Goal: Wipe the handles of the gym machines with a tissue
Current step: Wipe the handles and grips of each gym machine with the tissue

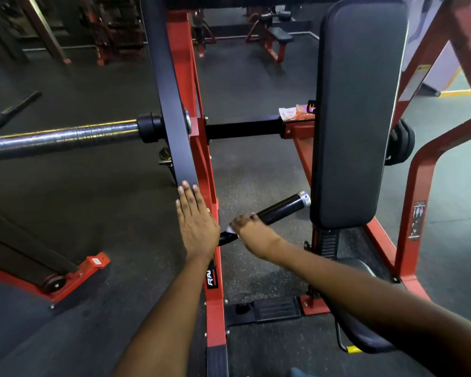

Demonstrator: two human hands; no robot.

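Note:
A black handle (282, 207) with a silver end cap juts out from the red machine, pointing up and to the right. My right hand (253, 235) curls round the handle's lower part, with a white tissue (230, 228) pressed between the fingers and the bar; only a small corner of the tissue shows. My left hand (195, 221) lies flat with straight fingers on the dark lever arm (172, 104) and the red upright, just left of the handle.
A black back pad (356, 112) stands upright right of the handle, with a seat (362, 330) below it. A chrome weight bar (60, 138) sticks out to the left. Small packets (294, 113) lie on the red frame (215, 308). More benches stand at the back on the dark rubber floor.

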